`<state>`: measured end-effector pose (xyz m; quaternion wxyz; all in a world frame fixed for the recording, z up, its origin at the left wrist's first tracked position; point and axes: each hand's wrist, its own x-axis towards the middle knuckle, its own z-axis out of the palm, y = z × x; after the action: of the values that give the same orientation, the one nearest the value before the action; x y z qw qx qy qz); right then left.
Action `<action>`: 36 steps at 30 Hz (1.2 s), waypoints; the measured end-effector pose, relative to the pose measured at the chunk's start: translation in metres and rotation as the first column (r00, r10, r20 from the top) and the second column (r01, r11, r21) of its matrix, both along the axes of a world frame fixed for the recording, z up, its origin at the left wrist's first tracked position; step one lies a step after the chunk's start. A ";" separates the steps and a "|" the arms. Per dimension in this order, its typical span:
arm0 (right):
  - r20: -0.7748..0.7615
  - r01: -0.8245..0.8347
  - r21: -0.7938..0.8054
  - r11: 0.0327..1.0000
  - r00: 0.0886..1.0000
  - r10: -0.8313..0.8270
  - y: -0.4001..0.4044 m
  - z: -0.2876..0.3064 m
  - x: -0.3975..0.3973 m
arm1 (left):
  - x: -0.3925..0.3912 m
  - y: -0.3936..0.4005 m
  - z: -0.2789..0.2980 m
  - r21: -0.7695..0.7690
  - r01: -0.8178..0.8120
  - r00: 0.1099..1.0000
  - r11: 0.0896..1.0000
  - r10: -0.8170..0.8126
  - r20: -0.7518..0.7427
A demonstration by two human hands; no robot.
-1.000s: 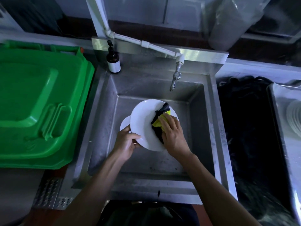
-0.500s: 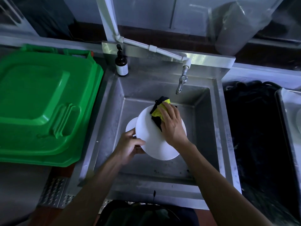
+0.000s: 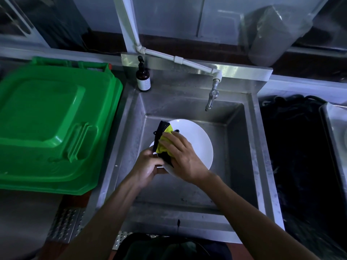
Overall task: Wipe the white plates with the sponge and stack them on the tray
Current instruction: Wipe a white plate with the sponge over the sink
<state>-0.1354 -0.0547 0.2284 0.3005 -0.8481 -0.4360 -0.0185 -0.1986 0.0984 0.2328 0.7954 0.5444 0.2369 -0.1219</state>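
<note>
Now | sink (image 3: 242, 139): white plate (image 3: 199, 143) | left grip (image 3: 148, 166) clamps plate | right grip (image 3: 184, 158) presses sponge (image 3: 164, 145)

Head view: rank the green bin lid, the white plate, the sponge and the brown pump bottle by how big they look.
1. green bin lid, by far the largest.
2. white plate.
3. and 4. sponge and brown pump bottle: similar; hands cover part of the sponge and the bottle stands farther back, so unranked.
</note>
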 end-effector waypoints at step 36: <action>-0.275 0.511 -0.216 0.832 0.786 -0.554 -0.041 0.000 0.009 | 0.026 -0.031 0.007 -0.050 -0.320 0.947 0.946 0.320 -0.007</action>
<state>-0.1269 -0.0958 0.2285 0.2947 -0.9453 -0.1229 0.0662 -0.1729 0.0673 0.2400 0.8182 0.4787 0.3185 0.0031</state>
